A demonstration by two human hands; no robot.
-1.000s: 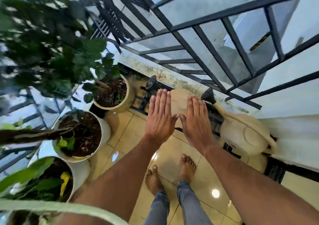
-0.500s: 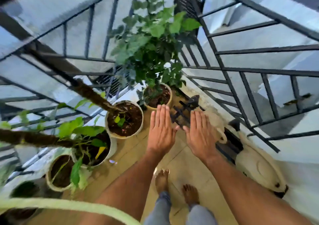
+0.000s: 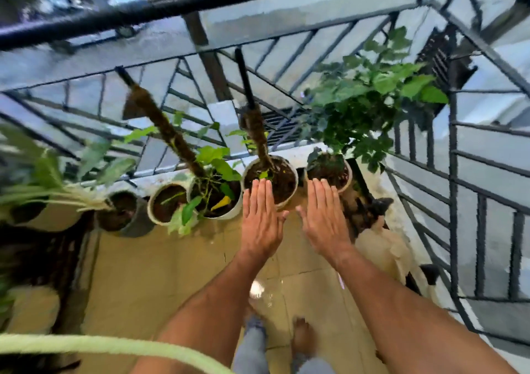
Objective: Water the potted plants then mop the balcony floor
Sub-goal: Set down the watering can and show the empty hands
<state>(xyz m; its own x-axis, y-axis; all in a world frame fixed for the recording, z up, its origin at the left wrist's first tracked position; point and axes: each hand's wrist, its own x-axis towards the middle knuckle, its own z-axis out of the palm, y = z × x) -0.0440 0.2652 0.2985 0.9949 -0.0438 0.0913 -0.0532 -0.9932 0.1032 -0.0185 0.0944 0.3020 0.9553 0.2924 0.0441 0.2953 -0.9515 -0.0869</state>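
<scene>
My left hand (image 3: 261,219) and my right hand (image 3: 325,217) are held out flat, palms down, fingers straight, holding nothing. Beyond them a row of potted plants stands along the railing: a white pot with a moss pole (image 3: 289,196), a cream pot under a leafy bush (image 3: 345,180), a white pot with broad leaves (image 3: 229,214), a smaller cream pot (image 3: 155,216) and a grey pot (image 3: 137,227). A beige watering can (image 3: 384,247) lies on the floor to the right, blurred. The tan tiled floor (image 3: 160,273) shines with a wet patch near my bare feet.
A black metal railing (image 3: 453,173) encloses the balcony on the far and right sides. A dark stand (image 3: 364,213) sits by the watering can. Long pale leaves (image 3: 51,193) reach in from the left, and a pale green stem (image 3: 114,348) crosses the bottom left.
The view has swung left, bringing the whole row of pots into sight. Both hands stay flat and held out, now slightly farther apart. The watering can has slid to the right edge.
</scene>
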